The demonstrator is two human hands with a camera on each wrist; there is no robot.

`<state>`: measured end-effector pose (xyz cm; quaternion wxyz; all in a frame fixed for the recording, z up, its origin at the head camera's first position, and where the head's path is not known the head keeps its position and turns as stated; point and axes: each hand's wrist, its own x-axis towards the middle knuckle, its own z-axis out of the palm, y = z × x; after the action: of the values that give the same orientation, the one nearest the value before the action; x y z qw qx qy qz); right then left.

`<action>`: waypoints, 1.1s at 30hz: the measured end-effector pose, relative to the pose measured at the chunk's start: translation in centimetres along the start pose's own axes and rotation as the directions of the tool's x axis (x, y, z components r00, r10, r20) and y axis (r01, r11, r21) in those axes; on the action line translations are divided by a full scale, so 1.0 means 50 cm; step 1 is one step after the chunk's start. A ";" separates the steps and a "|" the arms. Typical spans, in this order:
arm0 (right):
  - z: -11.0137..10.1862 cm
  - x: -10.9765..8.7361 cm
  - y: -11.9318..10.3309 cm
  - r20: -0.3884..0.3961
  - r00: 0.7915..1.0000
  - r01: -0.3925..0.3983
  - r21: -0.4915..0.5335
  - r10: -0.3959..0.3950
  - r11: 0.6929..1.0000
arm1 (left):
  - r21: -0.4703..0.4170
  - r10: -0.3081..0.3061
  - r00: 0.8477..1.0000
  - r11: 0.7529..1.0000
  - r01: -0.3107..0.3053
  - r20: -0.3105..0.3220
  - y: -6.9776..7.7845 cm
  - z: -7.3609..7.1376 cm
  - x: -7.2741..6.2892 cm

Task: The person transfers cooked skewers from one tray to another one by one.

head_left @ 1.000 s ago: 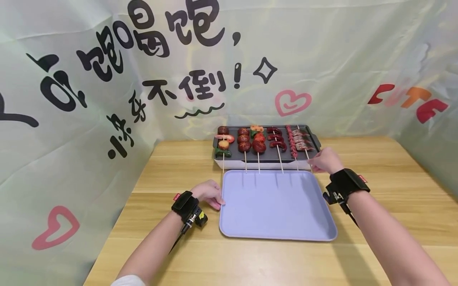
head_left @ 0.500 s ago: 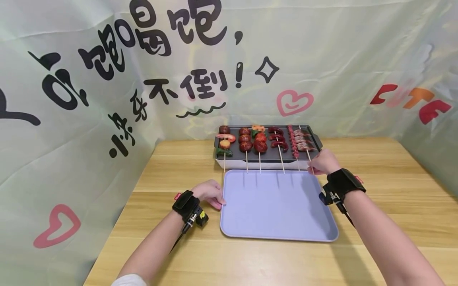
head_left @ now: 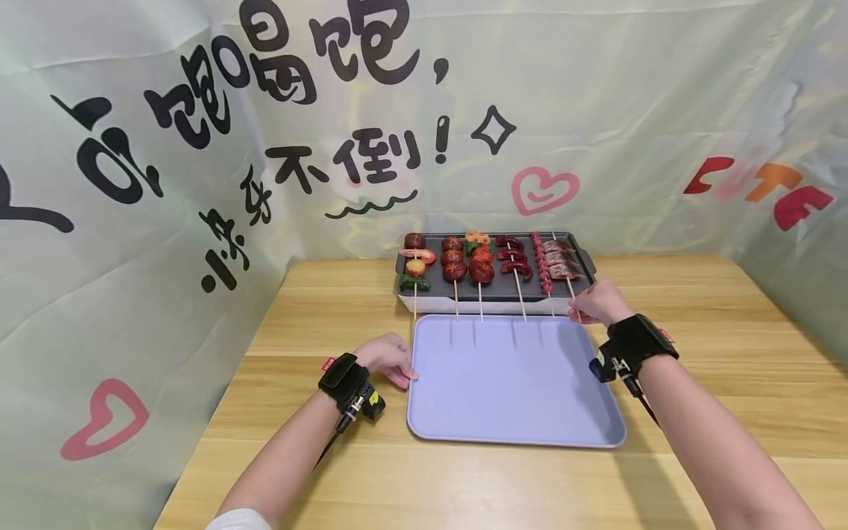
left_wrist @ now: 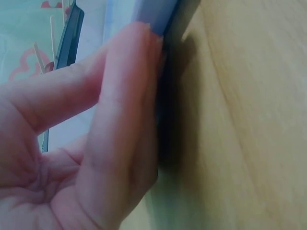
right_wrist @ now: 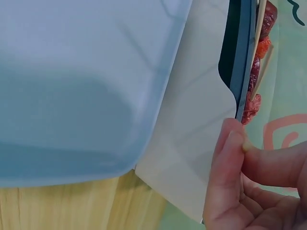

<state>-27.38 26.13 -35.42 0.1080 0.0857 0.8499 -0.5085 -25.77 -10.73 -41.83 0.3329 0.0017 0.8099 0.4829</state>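
In the head view, my left hand (head_left: 386,358) grips the left rim of a pale lilac tray (head_left: 517,386) lying flat on the table. The left wrist view shows its fingers (left_wrist: 127,91) at the tray's edge. My right hand (head_left: 599,302) pinches the bare stick of the rightmost skewer (head_left: 562,259), which carries silvery-brown pieces and lies on the dark grill plate (head_left: 430,293). In the right wrist view, thumb and index fingertips of the right hand (right_wrist: 249,167) meet beside the grill's edge; the stick between them is mostly hidden.
Several other skewers lie side by side on the grill, among them one with sausage-like pieces (head_left: 515,258) and a thin red one (head_left: 541,265). Their sticks overhang the tray's far rim. Wooden table (head_left: 318,302) surrounds the tray; a printed cloth (head_left: 464,59) stands behind.
My right hand has shifted very slightly left at the rightmost skewer's stick. The left hand, the tray and the other skewers keep their places.
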 end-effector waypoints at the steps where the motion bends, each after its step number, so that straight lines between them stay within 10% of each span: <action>1: 0.000 -0.001 0.001 0.009 1.000 0.003 0.017 -0.004 1.000 | 0.003 -0.001 1.000 1.000 0.001 -0.002 0.000 0.000 0.000; 33: -0.025 -0.062 0.022 0.066 0.996 0.057 0.064 -0.061 0.996 | -0.002 0.007 1.000 1.000 -0.007 0.001 -0.001 -0.004 -0.004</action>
<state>-24.24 27.62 -34.93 0.1192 0.0463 0.8316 -0.5404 -25.72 -10.98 -41.69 0.3316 0.0044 0.8093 0.4849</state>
